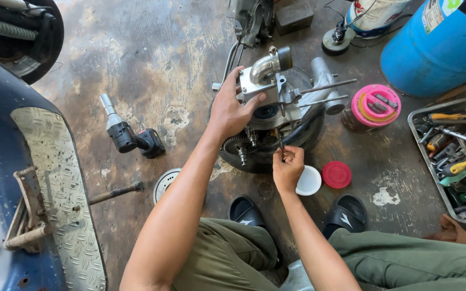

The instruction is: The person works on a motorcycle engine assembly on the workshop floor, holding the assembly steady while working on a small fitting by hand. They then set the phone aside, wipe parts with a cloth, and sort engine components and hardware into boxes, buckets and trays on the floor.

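Small engine assembly sits on the stained concrete floor, resting inside a dark tyre-like ring, right in front of the person's feet in black sandals.

Left hand: fingers wrapped over the left side of the silver housing, thumb against its lower edge. Grip clenched on the engine assembly, holding it steady. A curved metal intake elbow sticks up just above that hand.

Right hand: at the lower front of the engine, fingertips pinched on a thin dark tool or fastener that points up into the casing. Too small to tell which it is. Grip closed on it.

Two long studs stick out of the housing to the right.

Around it:
- black cordless tool lying on the floor to the left, well apart
- white lid and red lid side by side, just right of the right hand
- pink-topped jar with small bits on its lid, right of the engine
- grey tray of hand tools at far right
- blue drum top right
- blue vehicle body with checker-plate footboard on the left
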